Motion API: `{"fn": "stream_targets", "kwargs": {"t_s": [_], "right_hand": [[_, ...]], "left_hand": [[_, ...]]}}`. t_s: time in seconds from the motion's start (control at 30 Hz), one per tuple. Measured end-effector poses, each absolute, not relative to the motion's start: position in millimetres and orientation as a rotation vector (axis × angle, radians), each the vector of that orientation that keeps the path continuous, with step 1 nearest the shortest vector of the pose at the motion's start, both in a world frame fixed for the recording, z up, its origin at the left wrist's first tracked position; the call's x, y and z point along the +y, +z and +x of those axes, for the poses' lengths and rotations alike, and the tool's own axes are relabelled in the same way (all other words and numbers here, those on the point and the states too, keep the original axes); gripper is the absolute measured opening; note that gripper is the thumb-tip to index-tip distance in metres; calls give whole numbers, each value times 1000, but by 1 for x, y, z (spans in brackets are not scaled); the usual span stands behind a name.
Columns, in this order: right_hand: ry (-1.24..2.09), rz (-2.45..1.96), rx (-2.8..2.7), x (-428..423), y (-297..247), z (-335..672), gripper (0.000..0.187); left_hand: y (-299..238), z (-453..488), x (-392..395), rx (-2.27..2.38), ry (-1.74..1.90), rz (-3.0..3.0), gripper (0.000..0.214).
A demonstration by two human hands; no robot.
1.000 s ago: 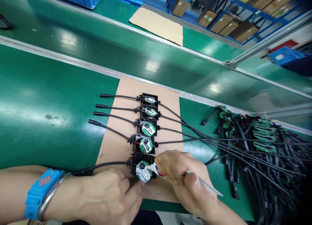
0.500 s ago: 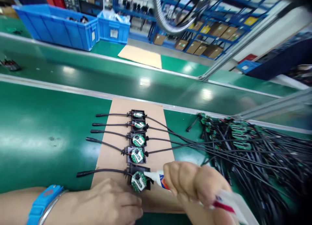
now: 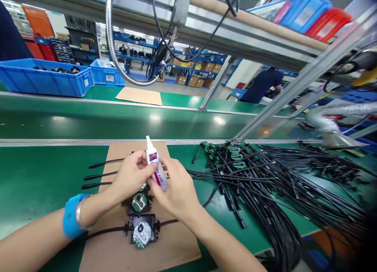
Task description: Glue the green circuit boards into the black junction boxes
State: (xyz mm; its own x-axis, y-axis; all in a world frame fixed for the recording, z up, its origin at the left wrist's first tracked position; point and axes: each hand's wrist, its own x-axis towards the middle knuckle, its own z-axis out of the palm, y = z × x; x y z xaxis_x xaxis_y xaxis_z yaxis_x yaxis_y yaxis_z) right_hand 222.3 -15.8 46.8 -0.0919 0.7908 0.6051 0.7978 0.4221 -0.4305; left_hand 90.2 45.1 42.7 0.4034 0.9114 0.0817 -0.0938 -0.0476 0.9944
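Both hands hold a white glue tube [image 3: 160,173] with its nozzle pointing up, over the row of black housings. My left hand [image 3: 134,173] pinches the tube from the left, near its shoulder. Around its lower body, my right hand [image 3: 178,185] is closed from the right. Nearest to me, a black housing [image 3: 151,219] carries a round green circuit board [image 3: 142,235] with white compound on it. Behind it sits another round board [image 3: 139,202] in its housing; the farther ones are mostly hidden by my hands. Black cables run out from the housings on both sides.
The housings lie on a cardboard sheet [image 3: 176,250] on the green bench [image 3: 44,177]. At right is a large heap of black cables [image 3: 259,189] with circuit boards. Blue bins [image 3: 44,79] stand at back left. A metal hose [image 3: 110,40] hangs overhead; a person [image 3: 262,85] is in the background.
My right hand has lifted the tube away from the nearest board and turned it nozzle up. My left hand has come off the cardboard and gripped the tube. The view has tilted upward.
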Motion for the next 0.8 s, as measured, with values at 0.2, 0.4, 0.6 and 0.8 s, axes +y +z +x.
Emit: {"fn": "stream_targets", "kwargs": {"t_s": [0.2, 0.4, 0.6, 0.8], "right_hand": [[92, -1856, -1803, 59, 34, 278, 36], [158, -2384, -1525, 134, 6, 350, 30], [187, -2295, -1761, 93, 5, 342, 35], [834, -1312, -2413, -36, -7, 288, 7]], "left_hand": [[34, 106, 69, 874, 844, 1743, 28], [26, 35, 36, 999, 637, 2078, 10], [0, -17, -8, 1075, 336, 2293, 21], [-30, -11, -23, 1012, 205, 2390, 16]]}}
